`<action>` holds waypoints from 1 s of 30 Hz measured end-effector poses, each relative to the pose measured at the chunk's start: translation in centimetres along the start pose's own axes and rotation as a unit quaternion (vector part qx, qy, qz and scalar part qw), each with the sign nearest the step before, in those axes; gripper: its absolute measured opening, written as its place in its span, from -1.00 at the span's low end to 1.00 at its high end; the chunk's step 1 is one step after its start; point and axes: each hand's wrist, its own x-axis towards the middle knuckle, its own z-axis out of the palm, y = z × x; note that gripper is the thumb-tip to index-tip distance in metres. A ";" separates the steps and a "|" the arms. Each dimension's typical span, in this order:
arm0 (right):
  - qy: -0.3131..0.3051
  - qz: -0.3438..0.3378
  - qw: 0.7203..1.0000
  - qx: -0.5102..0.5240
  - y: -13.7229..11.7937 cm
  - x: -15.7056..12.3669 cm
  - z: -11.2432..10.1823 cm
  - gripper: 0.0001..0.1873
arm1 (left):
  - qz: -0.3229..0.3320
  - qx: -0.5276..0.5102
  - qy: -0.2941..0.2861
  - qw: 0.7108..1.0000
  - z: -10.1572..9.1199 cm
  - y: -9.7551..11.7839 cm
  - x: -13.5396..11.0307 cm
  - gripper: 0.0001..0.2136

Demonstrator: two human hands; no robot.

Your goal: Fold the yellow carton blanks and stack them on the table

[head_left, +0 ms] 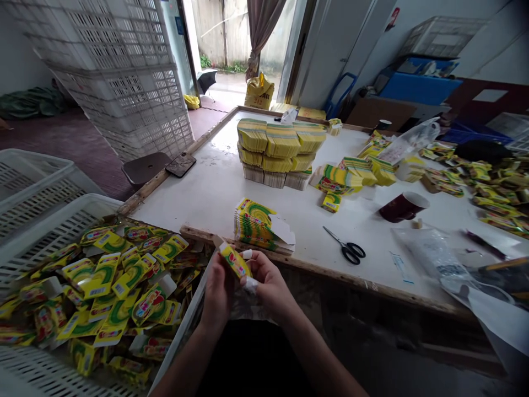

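Note:
Between my two hands is a small yellow carton [235,260] with green and red print, tilted above the table's near edge. My left hand [217,292] is closed around its left side. My right hand [268,281] grips the other end, with white wraps on some fingertips. Just beyond lies a leaning row of flat printed cartons [252,223], some white flaps turned toward the right. To my left, a white plastic crate [97,207] holds a heap of yellow cartons [111,275], several with white flaps standing out.
Bundled flat cartons [281,143] are stacked mid-table. Scissors [345,248], a dark mug [403,207] and a clear plastic bag [430,253] lie to the right. A phone [181,164] rests at the left table edge. Tall stacked crates [119,82] stand behind left.

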 end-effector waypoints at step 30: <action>0.106 -0.008 0.994 -0.002 1.3 0.2 -1.3 -0.74 | -0.009 0.025 0.030 0.999 -1.6 -0.4 -0.1 -0.68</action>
